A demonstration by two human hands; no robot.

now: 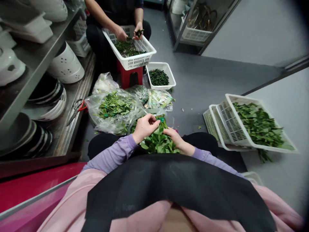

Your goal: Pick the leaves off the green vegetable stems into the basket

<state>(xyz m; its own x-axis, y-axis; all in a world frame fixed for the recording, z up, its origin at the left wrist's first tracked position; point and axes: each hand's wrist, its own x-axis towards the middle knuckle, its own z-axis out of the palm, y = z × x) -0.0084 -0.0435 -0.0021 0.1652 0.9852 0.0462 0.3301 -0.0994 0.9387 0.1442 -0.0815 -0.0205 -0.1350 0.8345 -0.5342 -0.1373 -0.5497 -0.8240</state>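
Observation:
A bunch of leafy greens (160, 141) lies in front of my black apron, with its leaves towards me and its stems pointing away. A green band (161, 119) wraps the stems. My left hand (146, 127) is closed in a pinch at the banded stems, its thumb against the bunch. From the right side my right hand (177, 140) grips the same bunch, its fingers partly hidden behind the leaves. Just beyond my left hand is an open clear plastic bag (93, 104) with more banded greens (114, 104) inside.
A person opposite handles greens over a white basket (151, 58) on a red stool (125, 75). Green chillies (158, 77) fill a smaller basket. Tilted at right, a white basket (241, 127) holds loose leaves. Scissors (76, 109) with red on them rest at the left shelf's edge.

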